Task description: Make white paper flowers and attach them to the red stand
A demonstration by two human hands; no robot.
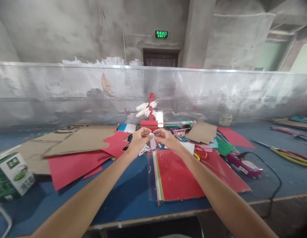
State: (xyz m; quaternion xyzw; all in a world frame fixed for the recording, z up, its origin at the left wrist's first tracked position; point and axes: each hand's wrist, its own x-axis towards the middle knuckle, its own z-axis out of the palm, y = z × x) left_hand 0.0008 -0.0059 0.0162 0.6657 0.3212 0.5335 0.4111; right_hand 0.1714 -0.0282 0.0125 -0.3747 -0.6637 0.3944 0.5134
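My left hand (140, 138) and my right hand (166, 138) meet over the middle of the blue table (128, 195), fingers pinched together on a small white piece of paper (152, 141) held between them. Below my right forearm lies a clear sleeve of coloured paper sheets with a red sheet (177, 177) on top. White paper scraps (145, 150) lie under my hands. Behind them stands a red box (149, 124) carrying a red figure with white paper feathers (146, 109).
Brown cardboard sheets (79, 140) and red paper (74, 165) cover the left side. A green and white carton (12, 177) stands at the far left. A pink glue gun (244, 164) with black cord lies right. A perforated metal screen (218, 96) borders the back.
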